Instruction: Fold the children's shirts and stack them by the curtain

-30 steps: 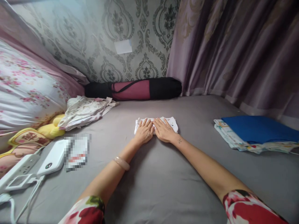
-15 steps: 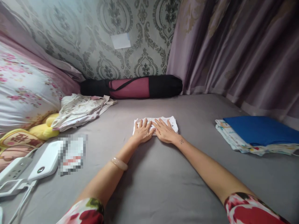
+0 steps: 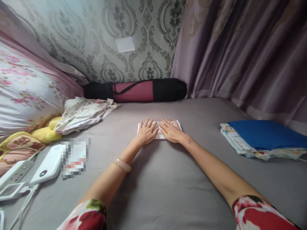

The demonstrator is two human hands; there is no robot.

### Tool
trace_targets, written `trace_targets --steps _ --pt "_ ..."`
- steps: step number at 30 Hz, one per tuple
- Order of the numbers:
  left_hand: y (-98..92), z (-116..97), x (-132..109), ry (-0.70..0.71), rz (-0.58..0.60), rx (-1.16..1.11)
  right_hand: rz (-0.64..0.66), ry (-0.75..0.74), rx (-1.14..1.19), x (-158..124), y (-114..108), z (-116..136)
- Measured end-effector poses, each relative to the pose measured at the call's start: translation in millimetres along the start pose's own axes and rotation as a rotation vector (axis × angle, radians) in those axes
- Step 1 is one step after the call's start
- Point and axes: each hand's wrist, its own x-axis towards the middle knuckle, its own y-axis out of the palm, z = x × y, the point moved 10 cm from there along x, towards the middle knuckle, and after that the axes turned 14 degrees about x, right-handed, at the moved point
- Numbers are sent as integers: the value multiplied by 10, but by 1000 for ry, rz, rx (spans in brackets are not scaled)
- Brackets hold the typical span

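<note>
A small folded white printed cloth [image 3: 161, 135] lies on the grey bed sheet [image 3: 168, 185] in the middle. My left hand [image 3: 146, 132] rests flat on its left half, fingers stretched out. My right hand [image 3: 171, 131] lies flat on its right half, fingers apart. Both hands cover most of the cloth; only its edges show. A pale bangle [image 3: 123, 164] sits on my left wrist.
A blue folded cloth [image 3: 266, 134] lies on a printed stack [image 3: 242, 148] at right. A black and maroon roll bag [image 3: 136, 90] lies against the wall. Crumpled floral clothes [image 3: 83, 112], a floral pillow [image 3: 26, 95], a yellow soft toy [image 3: 49, 132], a white power bank [image 3: 48, 164] and a power strip [image 3: 14, 172] are at left.
Both hands have slid a little farther away over the folded cloth, covering more of it. The view shifted slightly.
</note>
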Motion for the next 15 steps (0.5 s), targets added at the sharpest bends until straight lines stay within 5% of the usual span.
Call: trace_targets --steps 7,15 --pt "200 12 -6 9 27 -24 -3 -9 -23 -35 129 -99" --pt "171 24 39 47 76 -41 39 4 13 -8 99 -115"
